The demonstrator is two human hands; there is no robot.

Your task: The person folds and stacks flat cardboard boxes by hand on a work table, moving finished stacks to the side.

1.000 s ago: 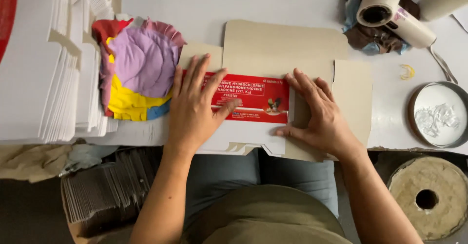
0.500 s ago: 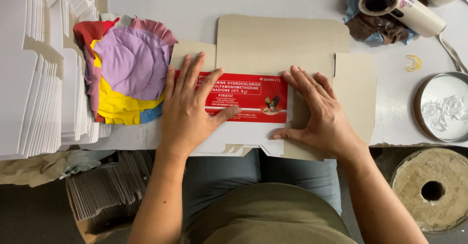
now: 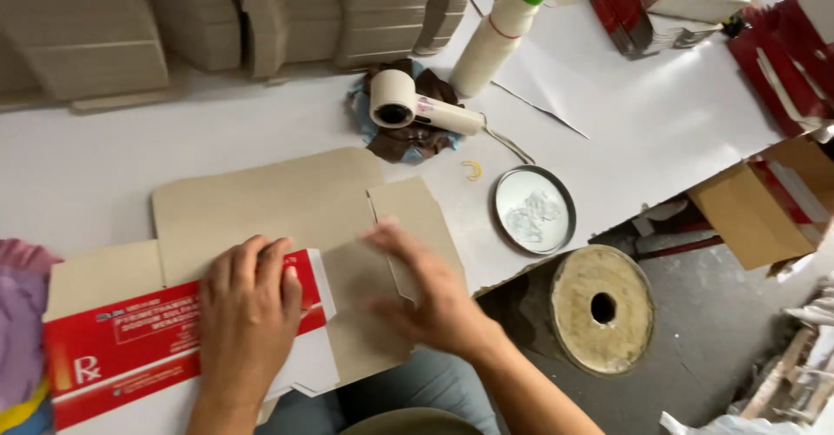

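Here your left hand [image 3: 248, 313] lies flat, fingers spread, pinning the light, bendy carton [image 3: 261, 209]; your right hand [image 3: 426, 292], open and blurred, hovers beside; grip its stiff edges.

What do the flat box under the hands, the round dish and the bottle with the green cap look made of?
Flat box: thin paperboard, matte grey-brown inside, glossy red print outside; it lies creased and folded flat under the left hand. Round dish: probably metal, with a shiny silvery rim. Bottle: likely plastic, smooth opaque white, green cap.
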